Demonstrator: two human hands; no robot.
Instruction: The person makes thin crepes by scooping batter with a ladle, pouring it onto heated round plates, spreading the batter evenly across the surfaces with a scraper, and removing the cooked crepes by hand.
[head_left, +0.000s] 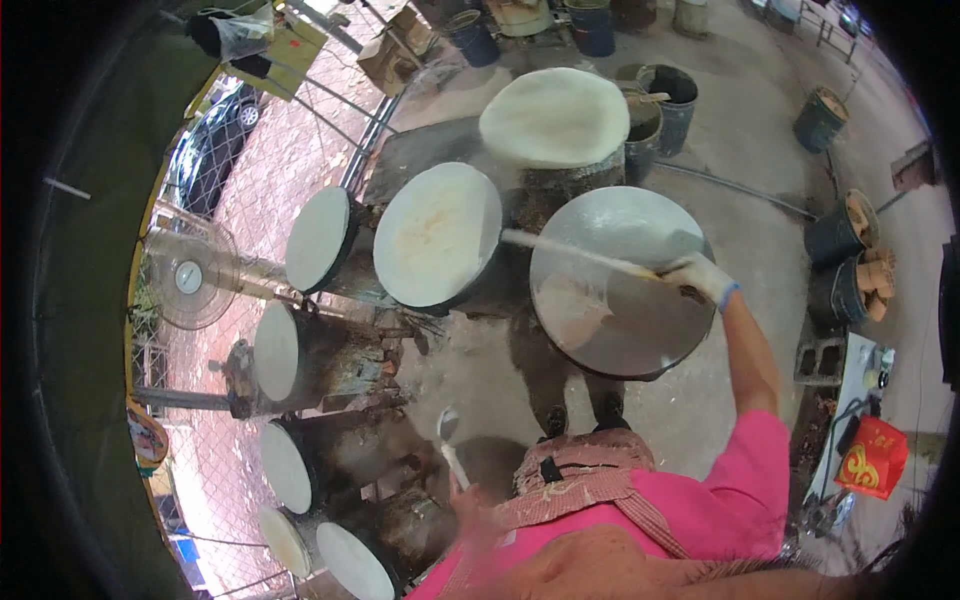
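My right hand, in a pale work glove, grips a long-handled tool with a whitish end. The tool lies across a large round griddle with a grey, shiny surface. Its far end reaches towards a second round griddle, covered by a pale sheet with a brownish middle. Low in the view, my left hand is closed on the handle of a ladle, whose bowl points up. Another round griddle, at the top, bears a pale whitish layer.
Several smaller round pans on dark drum stoves stand along the left, by a wire fence and a fan. Buckets are behind the top griddle. At right are buckets of brownish pieces, a hollow block and a red bag.
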